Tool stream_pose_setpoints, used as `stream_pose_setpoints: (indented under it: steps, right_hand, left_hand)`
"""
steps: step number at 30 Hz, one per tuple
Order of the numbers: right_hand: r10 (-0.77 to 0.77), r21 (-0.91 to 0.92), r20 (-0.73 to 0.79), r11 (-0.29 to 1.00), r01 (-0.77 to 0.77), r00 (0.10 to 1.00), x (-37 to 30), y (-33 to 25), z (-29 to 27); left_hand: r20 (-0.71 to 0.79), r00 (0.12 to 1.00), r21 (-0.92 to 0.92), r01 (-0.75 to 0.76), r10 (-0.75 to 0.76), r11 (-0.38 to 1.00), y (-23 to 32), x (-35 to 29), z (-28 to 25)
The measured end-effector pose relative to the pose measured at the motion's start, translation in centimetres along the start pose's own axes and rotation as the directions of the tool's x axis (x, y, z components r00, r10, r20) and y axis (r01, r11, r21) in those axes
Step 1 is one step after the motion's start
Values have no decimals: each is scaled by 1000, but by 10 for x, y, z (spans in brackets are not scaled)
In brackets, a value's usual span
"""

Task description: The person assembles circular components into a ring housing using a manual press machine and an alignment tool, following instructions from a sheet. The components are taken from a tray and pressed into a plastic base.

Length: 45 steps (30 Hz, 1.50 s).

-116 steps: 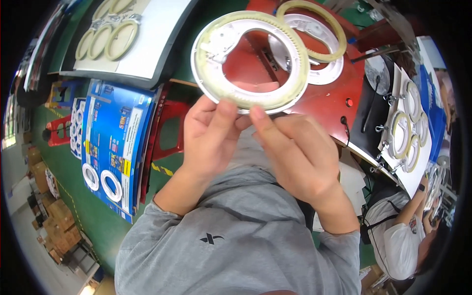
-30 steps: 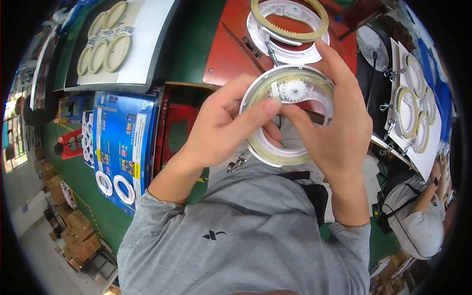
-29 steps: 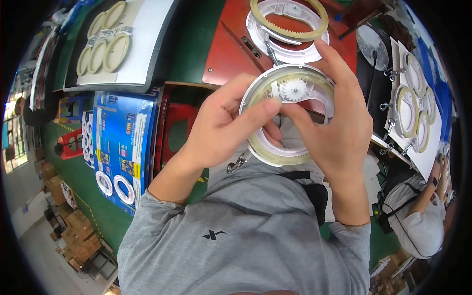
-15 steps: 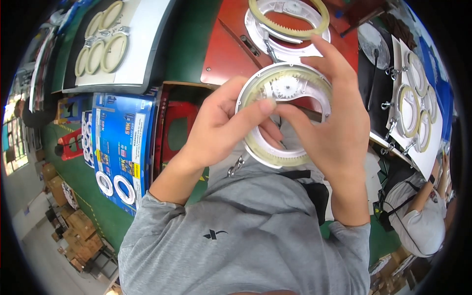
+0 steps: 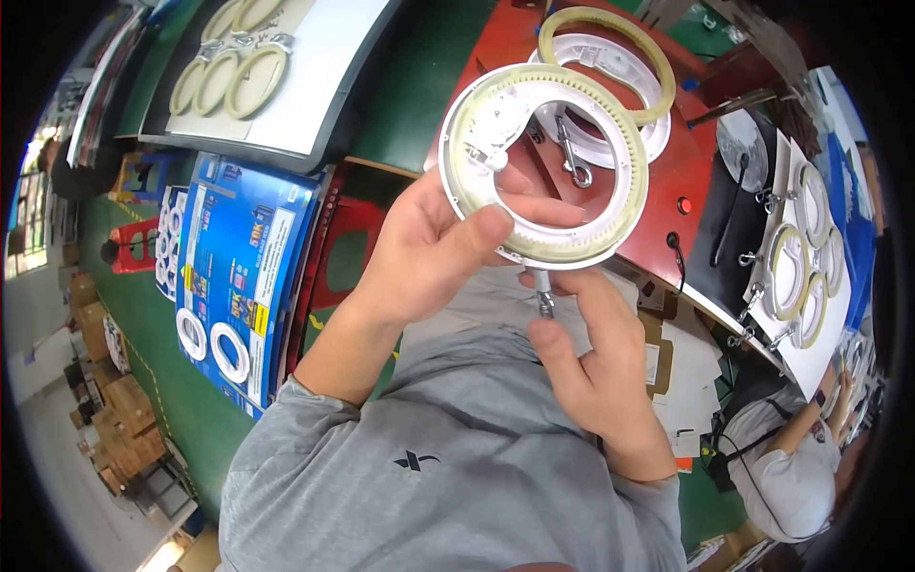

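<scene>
Up close by the person's chest, the right hand [image 5: 591, 353] pinches a small metal clip [image 5: 543, 297] hanging under the white ring lamp [image 5: 545, 167]; half a second back its fingers were spread over the ring itself, so looks like it's gone from steadying to fiddling with the clip. Left hand [image 5: 434, 248] is clamped on the ring's lower rim, thumb on top. Further out, more rings [image 5: 610, 76] sit on the red counter [image 5: 691, 176].
</scene>
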State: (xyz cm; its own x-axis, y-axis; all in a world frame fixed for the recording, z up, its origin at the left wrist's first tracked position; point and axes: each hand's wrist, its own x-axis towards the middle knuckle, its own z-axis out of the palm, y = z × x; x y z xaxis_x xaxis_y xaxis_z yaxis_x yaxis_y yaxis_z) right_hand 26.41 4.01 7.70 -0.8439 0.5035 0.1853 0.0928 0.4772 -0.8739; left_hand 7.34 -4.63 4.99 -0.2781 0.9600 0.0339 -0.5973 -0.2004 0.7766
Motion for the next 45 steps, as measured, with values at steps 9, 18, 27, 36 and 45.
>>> stream_pose_setpoints:
  steps: [9, 18, 27, 36, 45]
  right_hand:
    - [-195, -447, -167, 889, 102, 966, 3, 4, 7]
    - [-199, -439, -118, 889, 129, 973, -12, 4, -10]
    - [-272, -468, -94, 861, 199, 958, -9, 5, -7]
    - [-272, -427, -106, 881, 204, 956, -17, 7, -8]
    - [-316, -462, -100, 855, 237, 943, -31, 14, -15]
  left_hand:
    - [-5, 999, 16, -37, 37, 999, -8, -5, -5]
    - [-39, 989, -26, -147, 145, 989, -13, -10, -8]
    - [-115, 986, 2, -122, 121, 993, -20, -14, -6]
    - [-152, 984, 41, -92, 97, 995, -30, -12, -1]
    - [-125, 985, -41, -122, 116, 992, -28, -13, -3]
